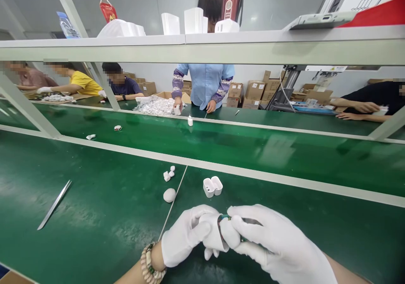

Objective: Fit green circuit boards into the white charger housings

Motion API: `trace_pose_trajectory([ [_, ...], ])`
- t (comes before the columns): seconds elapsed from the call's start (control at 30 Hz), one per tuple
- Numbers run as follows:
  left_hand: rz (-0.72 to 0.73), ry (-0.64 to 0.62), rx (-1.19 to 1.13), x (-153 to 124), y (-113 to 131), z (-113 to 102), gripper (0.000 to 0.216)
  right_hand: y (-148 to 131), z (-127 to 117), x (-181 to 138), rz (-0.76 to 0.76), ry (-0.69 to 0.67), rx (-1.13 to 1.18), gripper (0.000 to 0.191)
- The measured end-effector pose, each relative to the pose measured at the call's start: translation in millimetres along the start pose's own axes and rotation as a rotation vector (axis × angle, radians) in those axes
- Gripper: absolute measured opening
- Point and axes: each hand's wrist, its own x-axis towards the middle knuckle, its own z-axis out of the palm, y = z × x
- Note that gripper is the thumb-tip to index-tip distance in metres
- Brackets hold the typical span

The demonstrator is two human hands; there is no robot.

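Note:
My left hand, in a white glove, is closed around a white plastic housing low in the middle of the view. My right hand, also gloved, pinches a rounded white piece at the housing's open right end. A green circuit board edge shows between the two. A dark, thin strip lies under the right fingers, too hidden to name. Just beyond my hands stands a small white case with two open halves. Left of it lie a smooth white rounded lump and several small white pieces.
Metal tweezers lie on the green bench at left. Past a pale rail runs a green conveyor belt carrying a few white parts. A shelf crosses overhead. Across the belt, a person in blue stands beside bagged parts.

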Motion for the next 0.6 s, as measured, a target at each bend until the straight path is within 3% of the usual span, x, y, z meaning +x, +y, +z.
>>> trace_pose_trajectory([
  [0.07,-0.017,0.005,0.014,1,0,0,0.047,-2,1,0,0.024,-0.045,-0.019,0.017],
  [0.4,-0.021,0.003,0.033,1,-10,-2,0.048,-3,8,-5,-0.001,-0.019,-0.152,0.01],
  [0.6,-0.012,-0.013,0.04,-1,-7,-1,0.05,-5,1,-1,-0.023,-0.019,-0.037,0.012],
])
